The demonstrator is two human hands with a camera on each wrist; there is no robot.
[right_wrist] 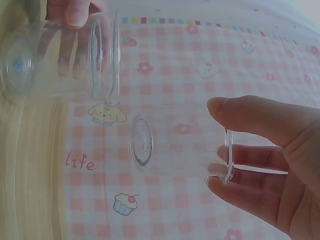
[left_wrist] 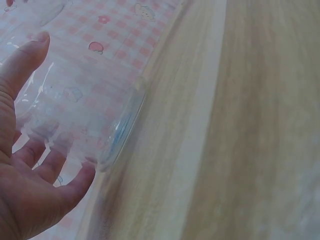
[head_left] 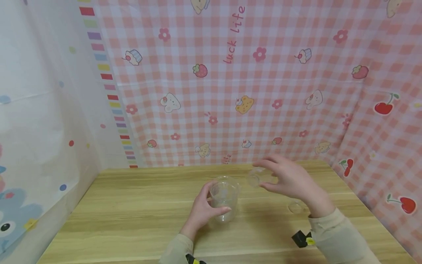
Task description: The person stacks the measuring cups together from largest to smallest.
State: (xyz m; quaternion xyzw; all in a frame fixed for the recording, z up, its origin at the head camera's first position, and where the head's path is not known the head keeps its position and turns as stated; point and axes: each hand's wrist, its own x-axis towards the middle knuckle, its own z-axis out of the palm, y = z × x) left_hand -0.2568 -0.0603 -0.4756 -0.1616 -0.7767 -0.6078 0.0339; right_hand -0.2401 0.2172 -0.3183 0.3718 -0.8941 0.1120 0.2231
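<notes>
My left hand (head_left: pixel 205 207) grips a clear plastic cup (head_left: pixel 227 194) around its side, thumb on the near face. The cup stands upright at the wooden table, and in the left wrist view its base (left_wrist: pixel 122 127) is close to the wood; contact is hard to tell. To the right, my right hand (head_left: pixel 290 179) holds a smaller clear cup (right_wrist: pixel 175 145) by its rim. This smaller cup hangs base down above the table, apart from the bigger one and near its rim height. Both cups are see-through, and nothing distinct shows inside them.
A clear round object (head_left: pixel 295 207) lies on the wooden table (head_left: pixel 132 216) beneath my right forearm; its kind cannot be told. A pink checked cloth (head_left: pixel 184 121) hangs behind the table, and printed sheets hang at both sides.
</notes>
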